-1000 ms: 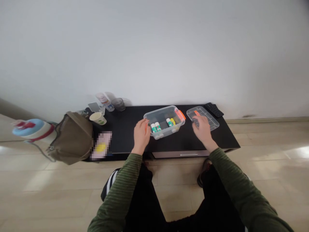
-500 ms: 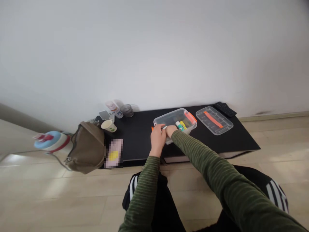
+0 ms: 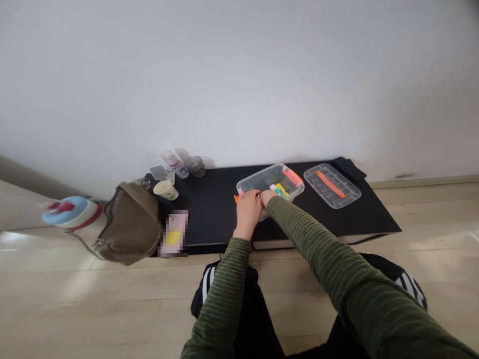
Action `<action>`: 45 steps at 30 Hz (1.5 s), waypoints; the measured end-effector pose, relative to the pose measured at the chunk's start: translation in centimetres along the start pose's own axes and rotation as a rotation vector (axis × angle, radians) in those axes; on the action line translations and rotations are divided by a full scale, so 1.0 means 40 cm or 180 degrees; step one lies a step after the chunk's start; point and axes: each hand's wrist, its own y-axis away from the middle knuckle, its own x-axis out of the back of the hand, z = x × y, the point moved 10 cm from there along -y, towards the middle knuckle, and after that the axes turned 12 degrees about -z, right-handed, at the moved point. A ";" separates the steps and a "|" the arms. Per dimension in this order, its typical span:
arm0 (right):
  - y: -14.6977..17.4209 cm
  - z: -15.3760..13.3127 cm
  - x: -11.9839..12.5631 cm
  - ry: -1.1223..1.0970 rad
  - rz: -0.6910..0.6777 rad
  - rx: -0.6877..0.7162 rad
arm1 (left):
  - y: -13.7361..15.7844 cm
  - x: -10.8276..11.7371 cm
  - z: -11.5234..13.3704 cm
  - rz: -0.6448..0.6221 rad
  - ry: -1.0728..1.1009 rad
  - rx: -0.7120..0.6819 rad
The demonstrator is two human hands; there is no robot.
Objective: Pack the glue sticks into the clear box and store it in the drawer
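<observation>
A clear plastic box (image 3: 262, 178) with orange clasps stands lidless on the black low table. My left hand (image 3: 248, 212) is at its near left end, fingers curled together over the rim. My right hand (image 3: 266, 198) reaches over the near side, closed and touching or almost touching the left fingertips. A tiny item shows between the hands, too small to name. Inside the box, right of my hands, lie a white-and-green tube like a glue stick (image 3: 277, 190) and a yellow item (image 3: 282, 189).
The box's clear lid (image 3: 348, 192) with an orange handle lies to the right, near a black keyboard (image 3: 350, 169). Leftward stand a paper cup (image 3: 165, 190), a glass (image 3: 195, 167), a spray bottle (image 3: 175, 163), a brown bag (image 3: 130, 224) and a blue-lidded bottle (image 3: 71, 214).
My left hand has shifted slightly right and its fingers have closed in beside my right hand. The white piece seen between them is now mostly covered. The view has moved a little.
</observation>
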 end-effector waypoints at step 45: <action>0.370 0.581 -0.023 -0.0940 0.0557 -0.1885 | -0.012 -0.448 0.183 -0.1434 -0.1629 0.0093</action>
